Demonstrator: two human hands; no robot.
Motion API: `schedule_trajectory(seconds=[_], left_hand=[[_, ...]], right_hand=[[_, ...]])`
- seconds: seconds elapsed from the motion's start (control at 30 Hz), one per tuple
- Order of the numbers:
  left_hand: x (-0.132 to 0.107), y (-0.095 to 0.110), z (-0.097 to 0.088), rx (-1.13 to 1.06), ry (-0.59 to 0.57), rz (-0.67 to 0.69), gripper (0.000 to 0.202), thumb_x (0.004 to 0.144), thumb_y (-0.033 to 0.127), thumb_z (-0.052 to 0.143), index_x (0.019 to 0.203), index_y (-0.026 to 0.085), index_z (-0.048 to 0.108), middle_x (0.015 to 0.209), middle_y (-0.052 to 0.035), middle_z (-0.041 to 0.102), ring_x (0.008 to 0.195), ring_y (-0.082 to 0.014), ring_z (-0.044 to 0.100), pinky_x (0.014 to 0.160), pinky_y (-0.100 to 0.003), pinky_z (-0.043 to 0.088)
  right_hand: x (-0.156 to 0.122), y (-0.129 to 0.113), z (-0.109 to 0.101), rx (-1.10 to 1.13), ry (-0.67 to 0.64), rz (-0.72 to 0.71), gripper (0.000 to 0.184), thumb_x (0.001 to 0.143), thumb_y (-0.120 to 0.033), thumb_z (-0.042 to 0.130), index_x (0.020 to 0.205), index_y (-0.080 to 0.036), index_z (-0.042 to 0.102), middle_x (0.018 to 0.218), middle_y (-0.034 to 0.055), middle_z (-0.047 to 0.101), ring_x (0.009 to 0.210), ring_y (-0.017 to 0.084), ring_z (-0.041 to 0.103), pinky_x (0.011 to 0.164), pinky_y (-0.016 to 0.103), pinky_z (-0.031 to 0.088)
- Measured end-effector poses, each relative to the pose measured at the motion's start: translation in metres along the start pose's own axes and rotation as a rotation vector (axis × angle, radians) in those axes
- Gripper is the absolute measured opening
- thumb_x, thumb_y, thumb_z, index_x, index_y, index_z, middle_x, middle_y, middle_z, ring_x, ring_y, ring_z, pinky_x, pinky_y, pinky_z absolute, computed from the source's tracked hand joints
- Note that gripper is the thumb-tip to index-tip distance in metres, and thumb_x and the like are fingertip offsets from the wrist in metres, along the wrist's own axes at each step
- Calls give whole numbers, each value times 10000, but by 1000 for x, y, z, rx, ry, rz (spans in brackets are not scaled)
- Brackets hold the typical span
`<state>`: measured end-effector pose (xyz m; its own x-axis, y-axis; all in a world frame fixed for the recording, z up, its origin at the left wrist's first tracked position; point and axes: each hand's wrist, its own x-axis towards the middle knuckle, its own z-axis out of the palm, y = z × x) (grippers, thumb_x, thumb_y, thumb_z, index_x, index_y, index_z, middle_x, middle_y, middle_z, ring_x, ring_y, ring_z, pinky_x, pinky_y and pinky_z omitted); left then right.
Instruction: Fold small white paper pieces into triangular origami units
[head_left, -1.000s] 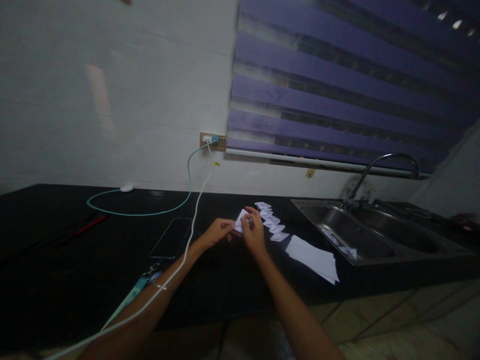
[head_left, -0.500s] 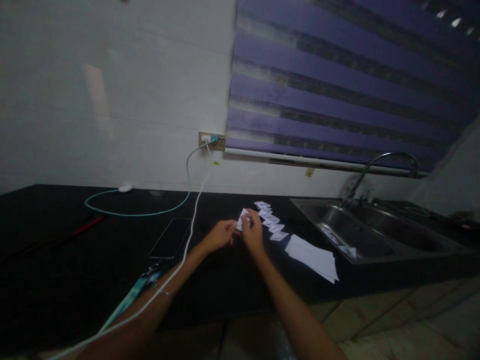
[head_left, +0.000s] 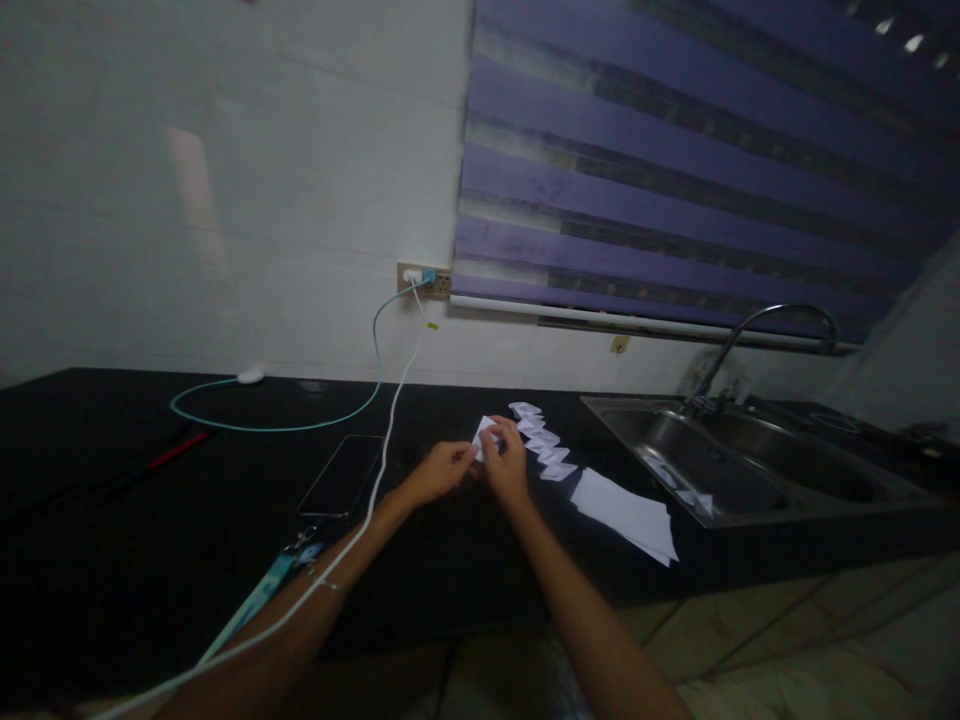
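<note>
Both hands meet over the black countertop (head_left: 150, 520), pinching one small folded white paper piece (head_left: 483, 432). My left hand (head_left: 437, 470) grips its left edge with closed fingers. My right hand (head_left: 505, 463) is closed on its right side, thumb and fingers on top. Just beyond the hands lies a row of several small folded white paper pieces (head_left: 543, 440). To the right lies a loose stack of white paper sheets (head_left: 624, 514).
A dark phone (head_left: 343, 474) lies flat left of my hands, with a white cable (head_left: 390, 420) and a teal cable (head_left: 285, 425) running to the wall socket (head_left: 424, 281). A steel sink (head_left: 720, 465) with a tap sits at right. A teal lanyard (head_left: 262, 592) hangs at the counter's front edge.
The hands stay together on the folded piece with only slight finger movement; nothing else has moved.
</note>
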<state>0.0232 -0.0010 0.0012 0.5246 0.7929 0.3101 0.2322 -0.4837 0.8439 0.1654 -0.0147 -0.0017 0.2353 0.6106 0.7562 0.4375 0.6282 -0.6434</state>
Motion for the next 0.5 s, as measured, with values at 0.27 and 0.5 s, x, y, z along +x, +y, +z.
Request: schedule_trajectory(seconds=[0.27, 0.5], left_hand=[[0, 0, 0, 102, 1, 49, 511, 960, 461, 281, 717, 152, 607, 668, -42, 660, 621, -161, 615, 641, -260, 448], [1, -4, 1, 128, -5, 57, 505, 963, 445, 270, 696, 162, 591, 641, -25, 631, 578, -139, 577, 606, -241, 430]], right_hand=[[0, -1, 0, -8, 19, 1, 100, 850, -234, 525, 798, -186, 595, 1018, 86, 596, 993, 196, 558, 891, 337, 423], [2, -2, 0, 9, 45, 6, 89, 826, -223, 555, 781, -177, 617, 985, 83, 607, 975, 196, 562, 882, 332, 421]])
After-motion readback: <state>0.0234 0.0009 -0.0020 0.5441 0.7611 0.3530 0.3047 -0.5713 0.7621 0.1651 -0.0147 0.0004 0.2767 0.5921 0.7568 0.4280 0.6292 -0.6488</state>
